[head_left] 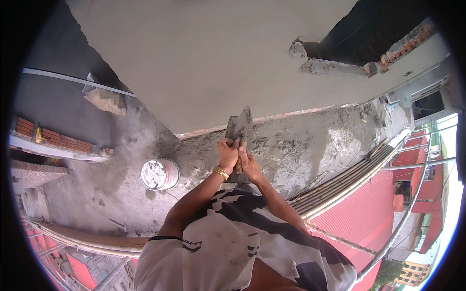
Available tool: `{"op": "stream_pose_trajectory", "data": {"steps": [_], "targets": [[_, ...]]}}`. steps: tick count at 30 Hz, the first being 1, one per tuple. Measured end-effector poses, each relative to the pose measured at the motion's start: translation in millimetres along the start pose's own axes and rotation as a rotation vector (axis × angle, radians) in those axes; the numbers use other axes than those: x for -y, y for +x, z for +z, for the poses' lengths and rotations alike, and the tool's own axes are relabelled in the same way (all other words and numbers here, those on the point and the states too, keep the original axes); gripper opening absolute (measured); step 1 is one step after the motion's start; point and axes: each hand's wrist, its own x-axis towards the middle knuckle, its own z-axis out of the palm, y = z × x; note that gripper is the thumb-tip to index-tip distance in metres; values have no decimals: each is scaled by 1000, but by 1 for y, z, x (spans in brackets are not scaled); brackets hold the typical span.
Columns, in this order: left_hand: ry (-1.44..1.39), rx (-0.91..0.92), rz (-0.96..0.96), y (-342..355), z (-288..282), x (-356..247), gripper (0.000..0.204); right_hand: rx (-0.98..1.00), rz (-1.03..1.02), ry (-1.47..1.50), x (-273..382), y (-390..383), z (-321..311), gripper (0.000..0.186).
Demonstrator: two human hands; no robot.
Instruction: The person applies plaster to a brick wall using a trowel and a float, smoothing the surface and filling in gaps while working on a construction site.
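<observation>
I had the pointed trowel (245,119) in front of the person's chest, blade aimed away toward the smooth grey wall (204,63) and above the rough, mortar-crusted ledge (286,150). The right hand (250,167) was wrapped round its wooden handle (238,167), with little gap that I could see. The left hand (228,156), a gold-coloured watch (222,172) at its wrist, was pressed in alongside with bent fingers, next to a dark flat plate (231,127) — whether it gripped that plate or merely rested against it, I could not tell. I judged the trowel light but a little nose-heavy, its blade stiff and gritty, hardly fragile. The handle seemed the place to hold, close behind the blade; wet mortar on the wood would probably make it slick — so firm fingers mattered. The bucket (173,173) stood apart, to the left.
</observation>
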Motion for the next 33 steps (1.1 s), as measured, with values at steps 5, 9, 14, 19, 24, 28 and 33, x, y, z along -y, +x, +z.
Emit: {"op": "stream_pose_trajectory", "data": {"steps": [5, 9, 14, 19, 24, 28, 33], "targets": [[-64, 274, -94, 10, 23, -2, 48, 69, -116, -214, 4, 9, -48, 63], [113, 232, -255, 33, 48, 21, 33, 238, 20, -10, -26, 22, -105, 49], [-489, 151, -463, 40, 53, 25, 43, 305, 8, -326, 39, 17, -206, 43], [-1400, 509, -358, 23, 64, -24, 55, 15, -532, -734, 24, 40, -221, 41], [-1424, 456, -313, 14, 94, -25, 58, -203, -674, -757, -7, 49, -205, 50], [-1371, 430, -297, 20, 83, -21, 60, -222, -585, -816, -50, 35, -232, 50], [-1286, 421, -272, 29, 63, -24, 62, -62, -718, -538, 25, 29, -290, 38]]}}
